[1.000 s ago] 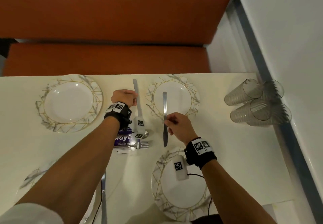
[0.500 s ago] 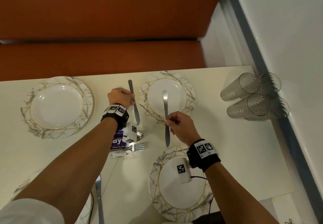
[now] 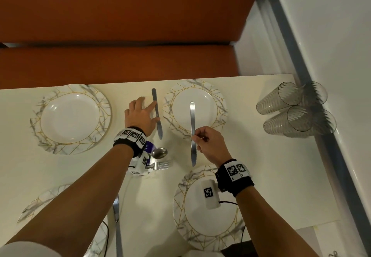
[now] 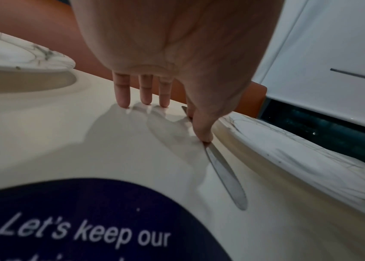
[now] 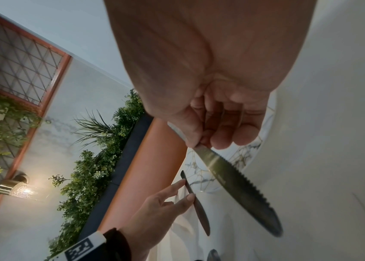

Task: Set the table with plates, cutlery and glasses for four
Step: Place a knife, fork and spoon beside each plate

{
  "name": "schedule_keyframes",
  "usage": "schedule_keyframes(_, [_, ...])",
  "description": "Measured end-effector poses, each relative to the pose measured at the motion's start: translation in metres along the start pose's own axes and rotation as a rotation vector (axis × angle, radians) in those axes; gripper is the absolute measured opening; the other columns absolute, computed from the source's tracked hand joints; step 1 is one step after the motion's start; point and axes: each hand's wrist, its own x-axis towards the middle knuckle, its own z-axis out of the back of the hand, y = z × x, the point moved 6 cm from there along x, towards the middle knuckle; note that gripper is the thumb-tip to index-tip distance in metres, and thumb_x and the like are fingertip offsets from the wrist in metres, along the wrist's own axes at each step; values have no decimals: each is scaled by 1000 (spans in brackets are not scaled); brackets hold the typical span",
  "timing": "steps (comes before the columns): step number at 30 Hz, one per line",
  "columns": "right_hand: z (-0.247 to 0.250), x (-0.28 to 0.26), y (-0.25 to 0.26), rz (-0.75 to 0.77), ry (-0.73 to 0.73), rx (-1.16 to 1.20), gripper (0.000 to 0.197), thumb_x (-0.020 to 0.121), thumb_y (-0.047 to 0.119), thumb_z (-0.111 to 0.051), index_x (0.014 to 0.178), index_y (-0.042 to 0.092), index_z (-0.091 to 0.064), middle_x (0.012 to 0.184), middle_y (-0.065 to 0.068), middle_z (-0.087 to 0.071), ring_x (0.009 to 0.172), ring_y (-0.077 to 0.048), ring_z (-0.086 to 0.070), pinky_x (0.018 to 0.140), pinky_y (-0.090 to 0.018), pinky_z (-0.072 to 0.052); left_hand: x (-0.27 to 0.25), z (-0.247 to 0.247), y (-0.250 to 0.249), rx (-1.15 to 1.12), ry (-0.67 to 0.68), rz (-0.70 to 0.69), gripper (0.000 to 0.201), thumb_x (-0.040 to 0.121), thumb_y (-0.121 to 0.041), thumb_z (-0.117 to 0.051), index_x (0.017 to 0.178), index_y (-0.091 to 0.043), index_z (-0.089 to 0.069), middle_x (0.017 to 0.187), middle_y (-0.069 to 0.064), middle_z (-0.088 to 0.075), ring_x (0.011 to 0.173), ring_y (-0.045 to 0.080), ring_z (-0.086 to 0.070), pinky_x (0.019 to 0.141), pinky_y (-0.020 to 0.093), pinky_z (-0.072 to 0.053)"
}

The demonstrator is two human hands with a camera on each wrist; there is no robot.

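- One knife [image 3: 156, 114] is laid flat on the table [image 3: 251, 166], just at 9 o'clock of the far right plate [image 3: 218, 100].
- The left hand [image 3: 140, 114] is spread with straight fingers [image 4: 122, 95]; the knife is touched by index and thumb.
- A second knife [image 3: 192, 134] is pinched mid-length by the right hand [image 3: 210, 144], held above the table with its handle over that plate.
- Four glasses [image 3: 291, 112] are lying at 3 o'clock by the wall.
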Motion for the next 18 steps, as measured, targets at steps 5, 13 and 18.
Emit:
schedule_keyframes(5, [-1,1,1,5,9,-3,7,91,17,-70,88,23,-67,79,6,-69,68,-10,-61,70,-26,-49,5,1,-1,8,4,8,64,94,-51,-64,153,-36,-44,159,9,-32,142,36,-31,107,56,-40])
schedule_keyframes(13, [-4,6,2,15,13,-16,10,92,17,-70,87,24,-66,80,6,-70,69,-10,-61,70,-25,-49,8,2,-2,8,4,17,63,95,-49,-64,152,-38,-43,157,8,-32,141,35,-32,107,56,-41])
schedule_keyframes(18, [-5,7,3,22,16,-25,10,92,17,-70,87,24,-65,80,5,-70,69,-11,-62,69,-26,-49,8,2,-2,-1,15,28,62,94,-49,-65,152,-39,-43,157,8,-33,141,35,-32,106,56,-40])
